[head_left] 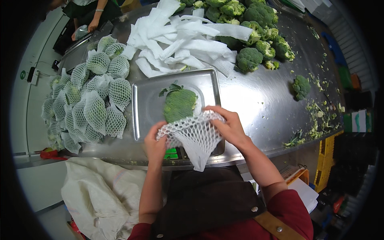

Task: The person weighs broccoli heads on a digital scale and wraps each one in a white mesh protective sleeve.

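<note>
Held apart at the metal tray's point(150, 90) near side, the left hand point(155, 142) and right hand point(230, 127) curl inward, both pinching a white foam net point(196, 136).

Broccoli head point(179, 105): lower part hidden behind mesh net point(196, 138). Right hand point(229, 125): fingers blurred. Green panel point(171, 151): partly covered, details too small. Broccoli pile point(259, 17), co-worker point(100, 11): cut by top edge.
</note>
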`<state>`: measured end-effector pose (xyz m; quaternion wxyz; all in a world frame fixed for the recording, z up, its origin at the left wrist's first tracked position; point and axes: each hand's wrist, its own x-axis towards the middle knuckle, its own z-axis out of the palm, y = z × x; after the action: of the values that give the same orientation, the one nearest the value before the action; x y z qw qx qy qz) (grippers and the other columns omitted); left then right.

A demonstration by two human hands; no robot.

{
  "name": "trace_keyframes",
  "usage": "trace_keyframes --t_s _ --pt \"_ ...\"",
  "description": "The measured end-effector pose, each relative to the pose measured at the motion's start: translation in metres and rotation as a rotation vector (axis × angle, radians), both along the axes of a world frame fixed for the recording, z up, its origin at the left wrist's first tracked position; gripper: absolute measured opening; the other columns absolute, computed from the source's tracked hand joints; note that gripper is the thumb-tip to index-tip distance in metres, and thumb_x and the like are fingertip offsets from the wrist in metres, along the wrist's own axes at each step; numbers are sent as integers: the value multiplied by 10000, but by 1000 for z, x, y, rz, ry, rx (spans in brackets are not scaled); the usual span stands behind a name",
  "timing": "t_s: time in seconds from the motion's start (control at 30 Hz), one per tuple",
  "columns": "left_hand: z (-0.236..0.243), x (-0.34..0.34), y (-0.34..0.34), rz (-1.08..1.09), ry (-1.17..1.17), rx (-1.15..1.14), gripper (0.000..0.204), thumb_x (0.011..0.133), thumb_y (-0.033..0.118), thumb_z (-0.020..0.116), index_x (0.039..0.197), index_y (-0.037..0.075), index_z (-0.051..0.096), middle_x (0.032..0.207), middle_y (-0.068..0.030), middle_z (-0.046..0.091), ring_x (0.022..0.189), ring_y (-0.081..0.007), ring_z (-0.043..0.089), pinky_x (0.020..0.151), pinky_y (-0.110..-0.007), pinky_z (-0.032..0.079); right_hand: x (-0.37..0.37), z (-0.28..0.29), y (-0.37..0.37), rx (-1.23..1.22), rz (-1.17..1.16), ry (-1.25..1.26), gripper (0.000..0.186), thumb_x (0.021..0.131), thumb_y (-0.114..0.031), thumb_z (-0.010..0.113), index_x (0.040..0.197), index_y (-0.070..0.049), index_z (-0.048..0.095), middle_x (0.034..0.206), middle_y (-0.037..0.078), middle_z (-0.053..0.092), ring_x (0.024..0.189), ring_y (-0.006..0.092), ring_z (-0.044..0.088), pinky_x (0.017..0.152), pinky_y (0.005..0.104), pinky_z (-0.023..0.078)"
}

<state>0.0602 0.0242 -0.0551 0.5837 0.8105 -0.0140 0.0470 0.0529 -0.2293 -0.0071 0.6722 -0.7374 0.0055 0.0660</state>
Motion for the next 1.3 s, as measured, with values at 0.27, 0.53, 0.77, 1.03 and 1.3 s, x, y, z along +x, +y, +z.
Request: trace_keyframes --t_s 0.27,0.53,0.77,1.03,1.3 --pt "-18 49 -6 115 331 -970 444 946 436 405 1083 41 554 1002 -76 614 910 -166 600 795 -324 496 28 6 30 -225 -75 -308 238 830 -75 538 1048 -17 614 843 147 561 766 257 572 710 337 450" --pt "22 -16 -11 -208 800 -1483 551 959 438 340 1203 -32 491 1172 -179 572 1004 -287 605 876 -430 509 -15 40 32 997 229 619 435 963 -295 449 1220 48 523 1057 146 646 921 225 652 808 335 539" --pt "19 -18 4 -272 502 -1570 453 968 372 381 1209 7 500 1188 -124 566 1050 -245 573 888 -377 507 -40 -48 61 1380 83 882 393 949 -272 492 1204 25 520 1122 184 616 1016 272 619 876 398 525" --pt "58 120 156 673 -20 -977 461 952 324 366 1242 -1 517 1227 -163 556 1119 -313 526 983 -481 415 -5 -22 73 564 367 443 267 921 -198 554 1106 -5 562 932 90 636 782 141 636 630 256 533" --pt "56 256 298 749 54 -347 647 891 331 555 1410 41 302 1451 -166 295 1296 -360 341 1044 -478 329 97 -60 -113 -625 -643 -186 544 777 -164 695 1258 -57 464 1166 182 523 1010 284 554 784 373 495"
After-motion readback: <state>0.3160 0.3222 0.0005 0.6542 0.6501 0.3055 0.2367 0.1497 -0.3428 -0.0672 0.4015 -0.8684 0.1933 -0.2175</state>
